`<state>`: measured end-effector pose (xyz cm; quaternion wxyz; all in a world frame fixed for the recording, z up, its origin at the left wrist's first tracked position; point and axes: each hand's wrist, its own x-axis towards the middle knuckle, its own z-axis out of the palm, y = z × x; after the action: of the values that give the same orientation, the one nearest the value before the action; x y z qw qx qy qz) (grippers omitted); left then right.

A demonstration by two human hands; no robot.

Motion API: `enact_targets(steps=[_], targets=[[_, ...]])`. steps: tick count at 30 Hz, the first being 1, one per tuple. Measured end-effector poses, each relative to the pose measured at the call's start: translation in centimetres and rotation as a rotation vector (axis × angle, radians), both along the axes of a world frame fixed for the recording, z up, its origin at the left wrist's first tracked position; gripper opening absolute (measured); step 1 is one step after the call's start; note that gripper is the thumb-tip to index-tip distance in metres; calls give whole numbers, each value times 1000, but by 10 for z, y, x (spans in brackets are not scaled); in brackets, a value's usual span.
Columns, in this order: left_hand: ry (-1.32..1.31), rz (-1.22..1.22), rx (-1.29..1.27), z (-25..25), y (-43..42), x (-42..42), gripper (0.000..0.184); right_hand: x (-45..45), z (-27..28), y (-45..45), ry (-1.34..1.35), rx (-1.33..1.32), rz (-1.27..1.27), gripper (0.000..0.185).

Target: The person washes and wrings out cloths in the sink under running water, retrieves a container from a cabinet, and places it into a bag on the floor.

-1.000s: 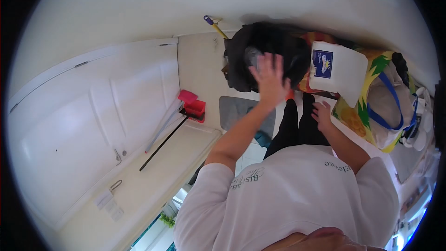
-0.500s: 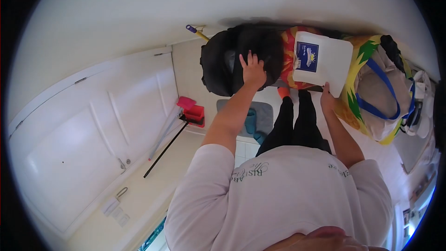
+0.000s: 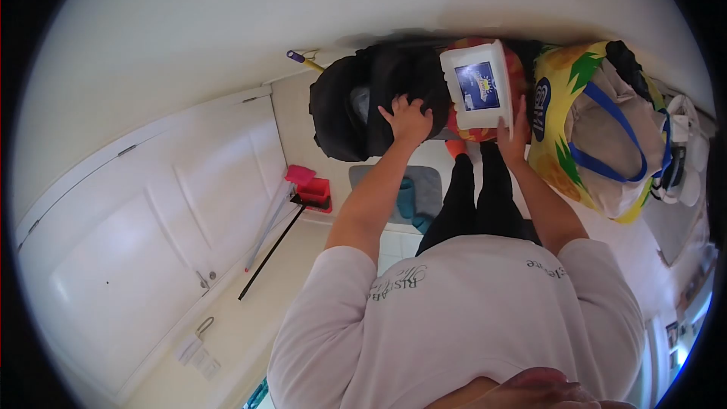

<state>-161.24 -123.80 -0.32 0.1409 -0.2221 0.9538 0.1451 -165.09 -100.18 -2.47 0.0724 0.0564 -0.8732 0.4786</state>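
Observation:
My left hand (image 3: 411, 121) rests on a black bag (image 3: 344, 117), fingers spread over its dark fabric. A white rectangular tub (image 3: 465, 115) with a blue label sits in front of a red and orange patterned bag (image 3: 517, 76). My right hand (image 3: 514, 138) holds the tub at its lower right corner, thumb on the near face and fingers along the side. The tub's underside is hidden.
A yellow and green shopping bag (image 3: 556, 144) with blue handles stands at right. A grey mat (image 3: 435, 182) with teal footwear (image 3: 407, 198) lies below. A red dustpan (image 3: 315, 192) and a black-handled broom (image 3: 274, 250) lean near the white door (image 3: 113, 235).
The white tub has shifted left and tipped, with its side wall now showing. My right hand has moved up along its edge. My left hand stays on the black bag, fingers slightly more bent.

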Motion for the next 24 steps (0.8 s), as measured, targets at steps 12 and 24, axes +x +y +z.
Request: enact_targets(steps=[12,24], targets=[[309,-9,497,-4,64,-36,32,164,58,145,-848,131,-83,44],[49,-223,407,-30,84,-81,44,184,79,176,-834,244,-238,40]])
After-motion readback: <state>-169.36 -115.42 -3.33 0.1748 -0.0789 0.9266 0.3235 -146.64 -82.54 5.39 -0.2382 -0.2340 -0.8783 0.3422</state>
